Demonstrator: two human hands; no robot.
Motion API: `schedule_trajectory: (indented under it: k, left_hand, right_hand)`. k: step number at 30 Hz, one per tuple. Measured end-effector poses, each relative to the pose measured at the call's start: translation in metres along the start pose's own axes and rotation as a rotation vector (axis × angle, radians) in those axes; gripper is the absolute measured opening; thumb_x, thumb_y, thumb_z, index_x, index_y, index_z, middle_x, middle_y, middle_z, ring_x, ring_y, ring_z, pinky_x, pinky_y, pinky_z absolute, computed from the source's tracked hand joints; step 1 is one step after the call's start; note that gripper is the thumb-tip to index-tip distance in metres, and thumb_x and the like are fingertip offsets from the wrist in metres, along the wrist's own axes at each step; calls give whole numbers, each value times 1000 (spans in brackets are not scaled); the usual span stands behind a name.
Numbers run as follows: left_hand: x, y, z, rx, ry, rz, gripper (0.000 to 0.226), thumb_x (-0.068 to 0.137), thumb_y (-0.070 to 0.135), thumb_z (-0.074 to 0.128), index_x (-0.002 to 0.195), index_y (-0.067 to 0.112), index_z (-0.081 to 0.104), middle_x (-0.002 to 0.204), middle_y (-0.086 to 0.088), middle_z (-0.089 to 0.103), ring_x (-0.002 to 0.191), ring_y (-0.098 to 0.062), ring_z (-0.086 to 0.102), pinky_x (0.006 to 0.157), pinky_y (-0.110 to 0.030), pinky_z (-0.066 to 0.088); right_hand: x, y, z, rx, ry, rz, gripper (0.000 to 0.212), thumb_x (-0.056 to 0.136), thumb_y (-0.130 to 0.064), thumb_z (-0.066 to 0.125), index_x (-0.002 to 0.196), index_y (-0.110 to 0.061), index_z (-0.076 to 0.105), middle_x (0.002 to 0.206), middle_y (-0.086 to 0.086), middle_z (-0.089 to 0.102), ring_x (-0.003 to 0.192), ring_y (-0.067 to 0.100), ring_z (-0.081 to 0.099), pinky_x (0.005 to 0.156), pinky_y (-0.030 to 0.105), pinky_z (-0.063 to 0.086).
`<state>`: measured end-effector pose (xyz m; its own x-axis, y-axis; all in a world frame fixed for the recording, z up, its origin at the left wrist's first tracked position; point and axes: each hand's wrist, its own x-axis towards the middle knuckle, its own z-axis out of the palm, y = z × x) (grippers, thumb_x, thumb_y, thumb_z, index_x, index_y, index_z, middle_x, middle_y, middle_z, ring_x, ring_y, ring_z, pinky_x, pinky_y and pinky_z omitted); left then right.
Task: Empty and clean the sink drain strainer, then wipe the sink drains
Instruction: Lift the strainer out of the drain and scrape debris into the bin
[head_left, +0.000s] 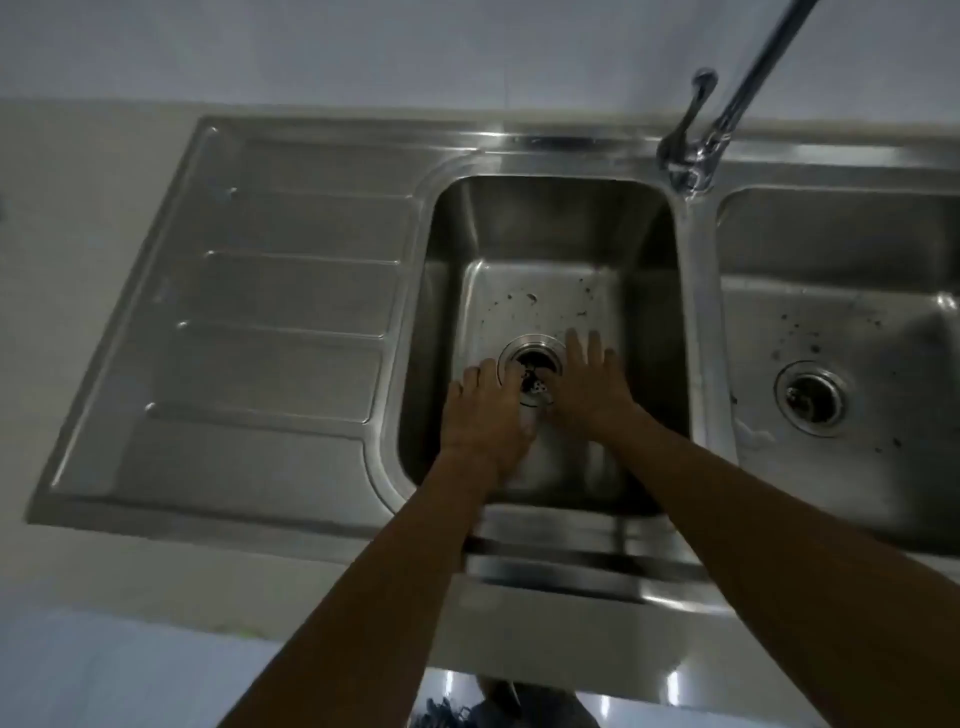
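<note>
A stainless double sink fills the view. In the left basin (540, 234) a round drain strainer (532, 364) sits in its hole with dark bits inside. My left hand (485, 415) rests at the strainer's left rim, its fingertips reaching over the edge. My right hand (587, 384) lies at the right rim, fingers spread flat and thumb toward the strainer. Whether either hand grips the strainer is hidden. The right basin (841, 249) has its own drain (811, 397). Dark specks dot both basin floors.
A ribbed draining board (270, 312) lies left of the basins. A chrome tap with a lever (691, 140) stands on the divider behind them, its spout rising to the upper right. A pale counter (78, 260) surrounds the sink.
</note>
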<state>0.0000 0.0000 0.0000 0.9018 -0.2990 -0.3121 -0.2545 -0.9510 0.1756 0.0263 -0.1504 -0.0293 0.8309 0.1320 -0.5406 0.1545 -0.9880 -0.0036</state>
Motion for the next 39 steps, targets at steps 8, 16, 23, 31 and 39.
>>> schedule_trajectory:
  k: [8,16,23,31,39]
  left_hand:
    - [30,-11,25,13,-75,-30,79,94,57,61,155,18,30,151,-13,38,139,-31,38,113,-43,34]
    - [47,-18,19,-54,-80,-38,77,93,46,66,155,19,29,153,-8,39,140,-29,39,112,-43,33]
    - [40,-7,-8,-63,-9,-15,83,96,51,63,160,17,23,158,-7,42,144,-26,42,119,-50,31]
    - [26,24,-107,-9,132,174,78,89,37,74,155,21,36,147,0,51,136,-22,47,113,-44,31]
    - [16,153,-119,-16,193,483,71,85,41,78,147,26,46,138,-1,50,130,-23,47,107,-39,33]
  right_hand:
    - [22,4,25,-53,50,15,55,93,-60,53,136,-27,56,166,27,4,150,54,2,121,62,15]
    - [23,3,8,34,216,-5,38,93,-38,57,126,-22,68,145,10,47,130,36,43,110,47,33]
    - [-9,2,-20,125,356,-34,41,87,-39,68,123,-19,70,140,8,54,126,34,48,105,47,41]
    - [-101,26,-97,224,573,45,49,81,-50,74,122,-22,72,141,2,56,125,30,51,102,44,44]
    - [-203,117,-88,326,645,292,74,78,-55,76,138,-18,52,133,2,61,119,27,56,98,44,48]
